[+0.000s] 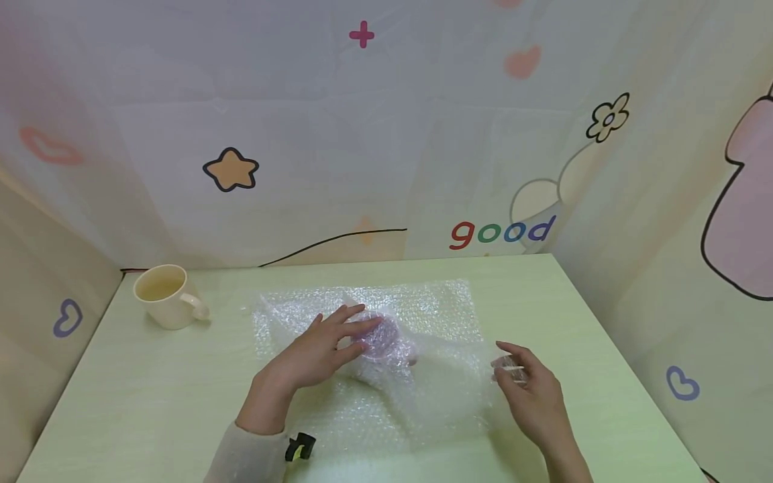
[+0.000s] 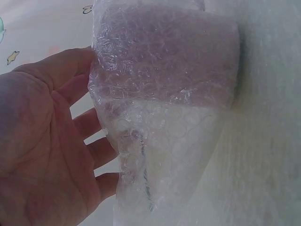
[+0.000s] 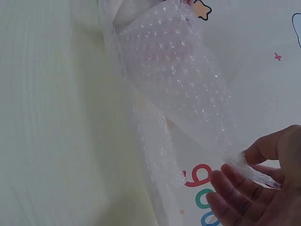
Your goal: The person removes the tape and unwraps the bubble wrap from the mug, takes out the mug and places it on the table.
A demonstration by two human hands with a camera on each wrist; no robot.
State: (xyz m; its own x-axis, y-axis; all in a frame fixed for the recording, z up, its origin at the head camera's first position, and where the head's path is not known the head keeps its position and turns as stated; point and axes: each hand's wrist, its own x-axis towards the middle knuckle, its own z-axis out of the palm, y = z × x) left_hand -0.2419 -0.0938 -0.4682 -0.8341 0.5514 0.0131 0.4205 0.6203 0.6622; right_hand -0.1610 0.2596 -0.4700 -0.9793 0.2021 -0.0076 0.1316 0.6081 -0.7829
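Observation:
A pinkish-purple, round cup-like thing (image 1: 382, 335) stands on the table, covered by clear bubble wrap (image 2: 164, 61). My left hand (image 1: 323, 345) rests against it with spread fingers, thumb and index finger at its round top. In the left wrist view, the fingertips (image 2: 106, 150) lie along the edge of the wrap. My right hand (image 1: 531, 389) pinches a corner of the bubble wrap (image 3: 188, 89) between thumb and fingers and holds it out to the right, lifted off the table. The wrap stretches from the cup-like thing to that hand. More of the sheet lies flat beneath.
A cream mug (image 1: 169, 302) stands at the back left of the pale green table (image 1: 121, 402), its handle toward the right. A printed curtain (image 1: 302, 134) closes off the back and both sides. By the left sleeve (image 1: 250, 453) shows a small black clip-like thing (image 1: 300, 447).

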